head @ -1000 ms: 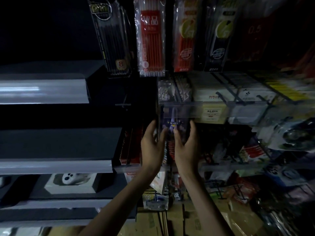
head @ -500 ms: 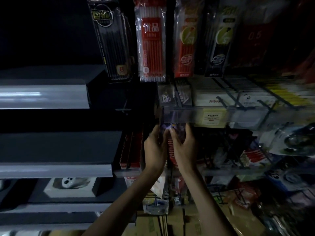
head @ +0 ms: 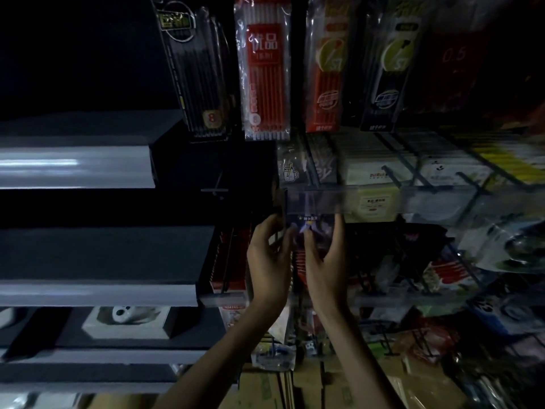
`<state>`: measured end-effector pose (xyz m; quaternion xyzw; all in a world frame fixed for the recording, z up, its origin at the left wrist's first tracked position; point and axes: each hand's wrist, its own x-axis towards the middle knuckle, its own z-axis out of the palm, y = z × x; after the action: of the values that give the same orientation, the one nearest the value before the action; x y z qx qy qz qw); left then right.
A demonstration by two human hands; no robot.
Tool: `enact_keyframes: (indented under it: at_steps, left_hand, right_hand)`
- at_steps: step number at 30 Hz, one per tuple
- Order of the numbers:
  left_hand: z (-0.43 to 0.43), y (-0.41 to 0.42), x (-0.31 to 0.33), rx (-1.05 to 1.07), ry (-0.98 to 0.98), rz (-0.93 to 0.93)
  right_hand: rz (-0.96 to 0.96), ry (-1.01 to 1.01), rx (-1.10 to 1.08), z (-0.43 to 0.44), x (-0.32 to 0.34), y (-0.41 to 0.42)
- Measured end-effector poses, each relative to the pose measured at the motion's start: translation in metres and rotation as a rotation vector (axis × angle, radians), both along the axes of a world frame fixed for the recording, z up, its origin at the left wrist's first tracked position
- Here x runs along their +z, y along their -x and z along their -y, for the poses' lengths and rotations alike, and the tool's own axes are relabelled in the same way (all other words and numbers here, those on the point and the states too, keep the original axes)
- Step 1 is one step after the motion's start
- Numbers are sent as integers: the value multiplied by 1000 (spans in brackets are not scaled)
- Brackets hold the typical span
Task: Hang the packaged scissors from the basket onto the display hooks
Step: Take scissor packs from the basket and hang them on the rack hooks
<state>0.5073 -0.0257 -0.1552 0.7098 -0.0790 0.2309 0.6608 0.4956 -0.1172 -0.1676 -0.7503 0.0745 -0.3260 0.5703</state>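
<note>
Packaged scissors [head: 309, 228] sit between the two hands in the head view, the only view given, with the card's top edge just under the clear price rail [head: 380, 199] that runs above the fingertips. The left hand [head: 267, 261] pinches the pack's left edge with curled fingers, and the right hand [head: 326, 258] holds the right edge, thumb laid on the front and fingers up the side; both are narrow grips on the same pack. The dark hides the display hook and the pack's hang hole, so I cannot tell whether the card is threaded on or only lined up; with both hands gripping it, I judge this pack as not yet hung. The basket is out of view, so how many packs remain cannot be told, nor can I make out any scissors already hung behind the hands. Above the hands hang pen packs [head: 265, 78]; left of the left hand lie grey shelves [head: 97, 293]; below the wrists are cardboard boxes [head: 306, 391]. Left to do, as I judge: seat the pack, let go, fetch the next
</note>
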Motion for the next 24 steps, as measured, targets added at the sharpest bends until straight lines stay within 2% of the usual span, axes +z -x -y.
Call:
enact_keyframes:
  at_steps: [4, 10, 24]
  left_hand:
    - [2, -5, -5, -12, 69, -56]
    - [3, -9, 3, 18, 37, -10]
    - [-7, 2, -2, 55, -42, -96]
  right_hand:
    - [25, 28, 2, -3, 0, -2]
    - [39, -31, -16, -2, 10, -7]
    - [-23, -40, -92, -1, 8, 2]
